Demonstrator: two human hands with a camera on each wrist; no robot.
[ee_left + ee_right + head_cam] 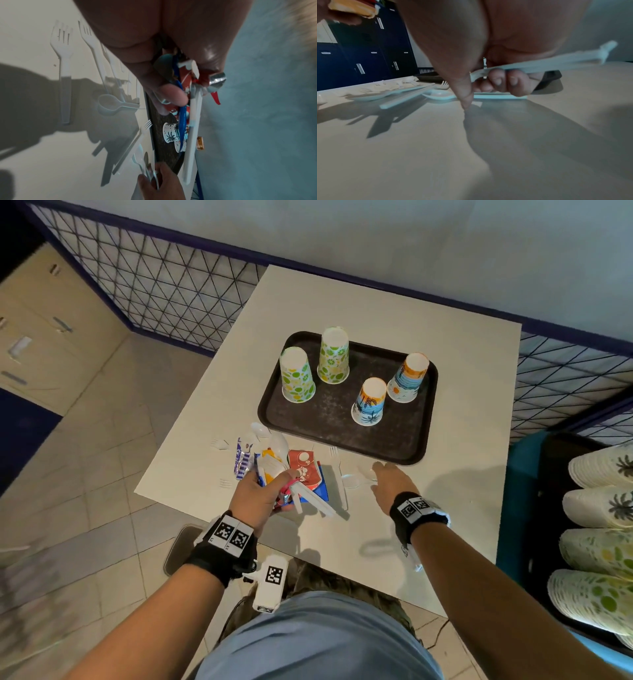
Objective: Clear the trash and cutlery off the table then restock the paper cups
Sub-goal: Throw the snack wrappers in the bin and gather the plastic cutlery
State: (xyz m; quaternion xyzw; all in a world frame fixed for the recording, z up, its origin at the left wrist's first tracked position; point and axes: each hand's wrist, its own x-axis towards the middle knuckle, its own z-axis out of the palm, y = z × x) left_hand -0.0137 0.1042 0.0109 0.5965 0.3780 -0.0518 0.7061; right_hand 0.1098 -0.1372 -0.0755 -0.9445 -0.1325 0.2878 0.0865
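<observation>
My left hand (277, 477) grips a bundle of trash (303, 470): red, blue and striped wrappers with white plastic cutlery, held just above the white table (462, 412). In the left wrist view the fingers (169, 94) pinch the wrappers (184, 75) and a long white handle (192, 142). My right hand (375, 474) is low at the tray's near edge. Its fingers (498, 81) curl round a white plastic utensil (539, 65), and the thumb (465, 97) touches the table beside a clear spoon (440, 94). Loose forks (63, 54) and a spoon (109, 105) lie on the table.
A dark tray (404, 440) at mid-table carries several upside-down paper cups (297, 376). Stacks of paper cups (603, 508) lie in a dark bin beside a teal box (520, 474) on the right. A mesh railing (164, 292) runs behind the table.
</observation>
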